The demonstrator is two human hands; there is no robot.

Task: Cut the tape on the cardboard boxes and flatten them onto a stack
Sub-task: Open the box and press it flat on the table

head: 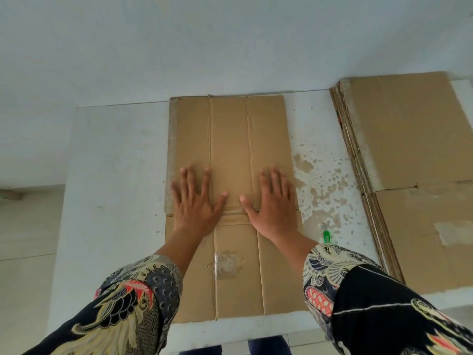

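The flattened cardboard box [230, 201] lay at the middle of the white worktop [115, 175], pressed down by both hands, left hand [195, 201] and right hand [273, 203], fingers spread flat, gripping nothing. It was judged light, stiff yet springy at its creases, best lifted by its long side edges toward the stack [409, 162] at the right.

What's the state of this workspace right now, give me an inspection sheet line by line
Surface: white table, paint worn off in patches right of centre.
Job's things: flattened cardboard box lying flat at centre, tape remnant on its near half; stack of flattened boxes to the right; green cutter on the table between them, partly hidden by the right sleeve.
Clutter: nothing seen.
Grips: left hand and right hand press flat on the box, fingers spread.
Cables: nothing seen.
Surroundings: pale wall behind the table.
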